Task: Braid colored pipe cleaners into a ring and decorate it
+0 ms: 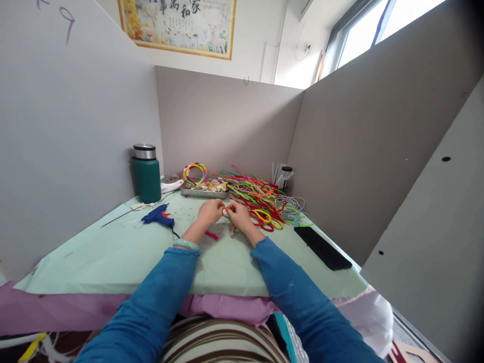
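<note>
My left hand (210, 211) and my right hand (239, 215) meet over the middle of the table, fingertips pinched together. Between them is a small white piece (225, 212) with a bit of orange beside it; its kind is too small to make out. A short pink fuzzy strip (212, 235) lies on the table just below my left hand. Close behind my right hand spreads a tangled heap of coloured pipe cleaners (260, 194), with yellow and red loops at its near edge. A blue glue gun (159, 217) rests left of my left hand.
A green bottle (147, 176) stands at the back left. Behind my hands, a metal tray (200, 193) holds small decorated pieces, with a multicoloured ring (194, 174) at it. A black phone (322, 247) lies at the right edge. Grey partitions (227, 116) enclose the table.
</note>
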